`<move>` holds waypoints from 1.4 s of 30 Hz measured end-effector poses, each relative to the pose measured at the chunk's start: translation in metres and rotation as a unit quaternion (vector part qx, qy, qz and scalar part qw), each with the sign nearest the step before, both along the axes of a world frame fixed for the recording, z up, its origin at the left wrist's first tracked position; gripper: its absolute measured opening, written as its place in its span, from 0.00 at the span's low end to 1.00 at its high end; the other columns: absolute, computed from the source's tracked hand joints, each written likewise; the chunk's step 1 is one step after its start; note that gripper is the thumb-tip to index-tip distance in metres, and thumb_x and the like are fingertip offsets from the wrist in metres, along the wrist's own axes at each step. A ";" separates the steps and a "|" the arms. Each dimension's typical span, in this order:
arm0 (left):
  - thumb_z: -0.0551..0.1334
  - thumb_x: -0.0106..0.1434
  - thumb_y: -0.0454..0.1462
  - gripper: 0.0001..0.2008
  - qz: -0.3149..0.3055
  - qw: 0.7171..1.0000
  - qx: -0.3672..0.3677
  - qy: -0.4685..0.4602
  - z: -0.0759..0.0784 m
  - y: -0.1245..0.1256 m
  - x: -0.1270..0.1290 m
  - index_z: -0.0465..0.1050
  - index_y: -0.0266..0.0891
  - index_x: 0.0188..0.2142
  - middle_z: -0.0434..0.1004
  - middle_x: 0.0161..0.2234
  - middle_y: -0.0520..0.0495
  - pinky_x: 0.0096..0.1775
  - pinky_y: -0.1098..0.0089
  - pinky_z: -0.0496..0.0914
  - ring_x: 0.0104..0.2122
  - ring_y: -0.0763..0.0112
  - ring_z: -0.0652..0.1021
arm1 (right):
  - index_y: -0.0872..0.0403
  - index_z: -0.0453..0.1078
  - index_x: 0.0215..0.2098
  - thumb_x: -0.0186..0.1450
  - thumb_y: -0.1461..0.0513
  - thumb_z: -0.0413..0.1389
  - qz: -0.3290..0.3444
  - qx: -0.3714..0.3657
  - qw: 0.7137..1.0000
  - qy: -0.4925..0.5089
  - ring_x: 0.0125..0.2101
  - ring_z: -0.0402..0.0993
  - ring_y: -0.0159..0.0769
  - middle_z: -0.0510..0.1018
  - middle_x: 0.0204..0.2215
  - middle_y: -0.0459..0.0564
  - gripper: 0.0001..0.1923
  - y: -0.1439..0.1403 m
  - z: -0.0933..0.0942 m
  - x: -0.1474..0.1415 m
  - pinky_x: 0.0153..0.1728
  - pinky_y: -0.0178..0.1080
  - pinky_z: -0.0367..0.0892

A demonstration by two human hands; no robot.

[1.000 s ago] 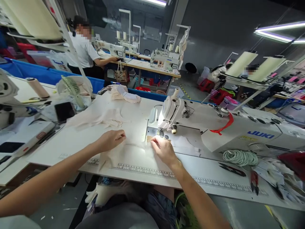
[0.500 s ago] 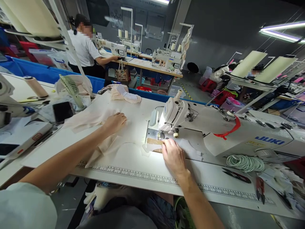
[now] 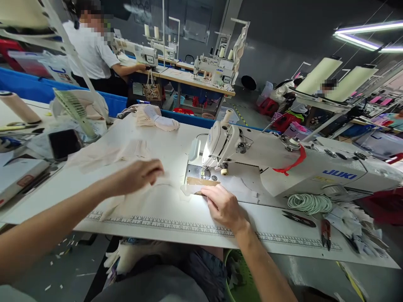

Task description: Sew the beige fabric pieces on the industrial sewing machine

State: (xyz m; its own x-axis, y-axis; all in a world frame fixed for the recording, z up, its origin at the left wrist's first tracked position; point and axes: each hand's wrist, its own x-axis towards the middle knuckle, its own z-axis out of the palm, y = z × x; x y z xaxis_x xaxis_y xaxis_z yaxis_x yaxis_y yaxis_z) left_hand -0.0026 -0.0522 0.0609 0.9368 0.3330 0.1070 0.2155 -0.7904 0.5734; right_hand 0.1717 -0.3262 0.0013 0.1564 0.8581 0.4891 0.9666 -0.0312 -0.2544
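Right hand (image 3: 224,206) at, seemingly, fabric edge (image 3: 189,189).

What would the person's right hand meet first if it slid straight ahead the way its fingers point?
Probably the tan strip just past the right hand, then the sewing machine head; depth is uncertain.

pale pinkish fabric piece (image 3: 141,197) lying flat and a bit rumpled on the white table, thin and see-through-ish, one end at the needle under the bright lamp, other end trailing left toward the ruler edge
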 end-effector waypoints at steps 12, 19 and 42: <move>0.57 0.61 0.42 0.10 -0.091 0.991 -0.102 -0.004 -0.025 -0.027 0.060 0.72 0.39 0.28 0.79 0.24 0.50 0.28 0.71 0.64 0.24 0.71 0.74 | 0.54 0.70 0.58 0.68 0.67 0.51 -0.058 -0.152 0.978 -0.131 0.40 0.69 0.41 0.76 0.57 0.55 0.21 0.016 0.005 -0.012 0.38 0.41 0.65; 0.57 0.59 0.40 0.06 -0.091 0.977 -0.190 0.035 -0.050 -0.062 0.101 0.66 0.42 0.27 0.76 0.21 0.53 0.28 0.70 0.68 0.24 0.67 0.77 | 0.55 0.70 0.59 0.69 0.66 0.50 -0.062 -0.153 0.977 -0.133 0.39 0.68 0.41 0.76 0.56 0.55 0.21 0.015 0.002 -0.011 0.38 0.42 0.66; 0.56 0.58 0.37 0.06 -0.105 0.991 -0.066 0.059 -0.056 -0.052 0.113 0.68 0.40 0.26 0.77 0.26 0.50 0.28 0.70 0.66 0.27 0.68 0.75 | 0.50 0.72 0.59 0.70 0.67 0.48 -0.137 -0.178 0.970 -0.092 0.40 0.70 0.40 0.75 0.45 0.53 0.22 0.021 0.005 -0.001 0.37 0.38 0.67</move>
State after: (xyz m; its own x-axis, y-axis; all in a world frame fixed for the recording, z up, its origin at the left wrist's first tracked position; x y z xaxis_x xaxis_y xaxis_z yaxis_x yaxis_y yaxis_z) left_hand 0.1108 -0.1041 0.0051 0.9903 0.1335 -0.0389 0.1261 -0.7450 0.6551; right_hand 0.1706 -0.3056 0.0062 0.3404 0.9165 0.2101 0.9378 -0.3471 -0.0051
